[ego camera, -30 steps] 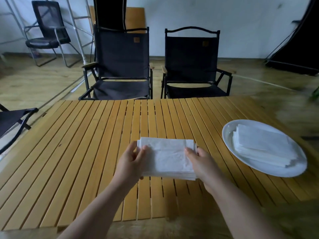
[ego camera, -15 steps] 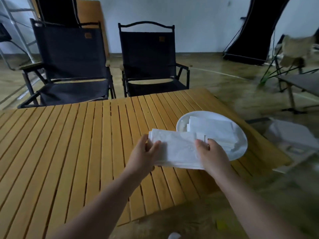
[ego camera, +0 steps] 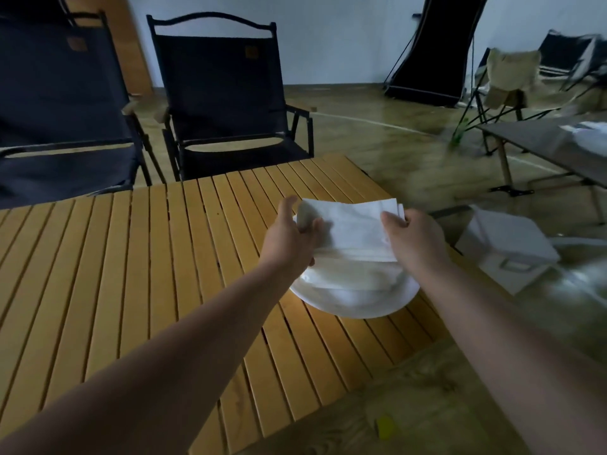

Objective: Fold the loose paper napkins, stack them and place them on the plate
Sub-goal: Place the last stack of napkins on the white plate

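Observation:
A stack of folded white napkins (ego camera: pixel 353 229) hangs just above the white plate (ego camera: pixel 354 305) near the right edge of the slatted wooden table (ego camera: pixel 138 257). My left hand (ego camera: pixel 290 236) grips the stack's left end, thumb on top. My right hand (ego camera: pixel 415 239) grips its right end. Beneath it, another pile of folded napkins (ego camera: pixel 348 277) lies on the plate, mostly covered by the held stack.
Two black folding chairs (ego camera: pixel 226 103) stand behind the table. A white box (ego camera: pixel 505 251) sits on the floor right of the table. A low grey table (ego camera: pixel 551 142) and a beige chair (ego camera: pixel 509 77) stand at the far right.
Both hands have carried the napkin stack rightward from the middle of the table to just above the plate. The view has swung right with them.

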Demonstrator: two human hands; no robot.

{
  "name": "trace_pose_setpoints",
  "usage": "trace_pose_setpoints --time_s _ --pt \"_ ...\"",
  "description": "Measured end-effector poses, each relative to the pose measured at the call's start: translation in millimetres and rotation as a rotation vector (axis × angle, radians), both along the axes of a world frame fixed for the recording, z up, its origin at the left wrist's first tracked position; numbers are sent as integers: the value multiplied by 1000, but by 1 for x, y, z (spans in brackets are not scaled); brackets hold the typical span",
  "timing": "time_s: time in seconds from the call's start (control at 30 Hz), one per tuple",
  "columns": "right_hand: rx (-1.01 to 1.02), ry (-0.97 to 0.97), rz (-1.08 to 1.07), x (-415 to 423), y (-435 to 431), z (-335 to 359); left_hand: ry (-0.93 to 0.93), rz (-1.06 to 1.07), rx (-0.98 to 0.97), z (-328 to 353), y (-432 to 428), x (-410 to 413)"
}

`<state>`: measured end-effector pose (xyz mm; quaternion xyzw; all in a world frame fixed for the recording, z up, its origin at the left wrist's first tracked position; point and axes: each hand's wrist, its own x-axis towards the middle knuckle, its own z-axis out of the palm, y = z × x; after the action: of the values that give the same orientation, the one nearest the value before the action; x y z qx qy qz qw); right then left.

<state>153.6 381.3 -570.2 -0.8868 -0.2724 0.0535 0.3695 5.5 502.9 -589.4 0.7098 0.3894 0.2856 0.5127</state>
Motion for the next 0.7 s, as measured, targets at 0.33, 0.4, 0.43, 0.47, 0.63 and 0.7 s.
trace_pose_setpoints --time_s 0.33,0.4,0.43,0.47,0.63,0.7 --pt "-89 -44 -28 15 9 -29 277 27 263 -23 9 19" --pt "-141 -140 -32 15 9 -27 363 52 445 -23 11 20" --pt "-175 -230 -12 14 8 -25 392 60 552 -22 11 20" --pt "-185 -328 27 12 8 -23 410 50 651 -20 10 20" --pt "-277 -420 371 4 9 -31 493 -219 825 -27 -1 28" --pt "-367 -357 408 8 10 -40 548 -296 738 -36 0 30"
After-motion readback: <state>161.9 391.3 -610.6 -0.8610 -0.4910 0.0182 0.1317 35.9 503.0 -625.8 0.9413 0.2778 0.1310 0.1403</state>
